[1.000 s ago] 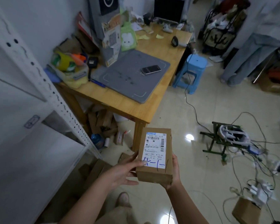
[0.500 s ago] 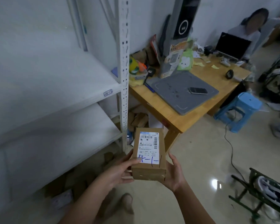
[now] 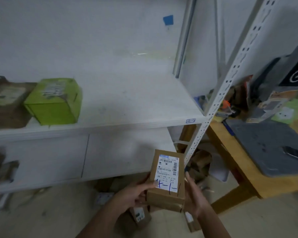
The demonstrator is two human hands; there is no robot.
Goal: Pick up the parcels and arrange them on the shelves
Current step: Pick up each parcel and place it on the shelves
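Both hands point(image 3: 163, 196) clasped round brown parcel point(image 3: 167, 179), below shelf point(image 3: 127, 107) edge with bare room right of green box point(image 3: 53, 102)

Wood desk point(image 3: 258, 182) w/ grey mat point(image 3: 268, 145), phone point(image 3: 295, 154) on it.

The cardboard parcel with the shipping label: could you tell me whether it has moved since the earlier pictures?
Yes. The parcel has moved leftward, away from the wooden table, to the front of the white shelf.
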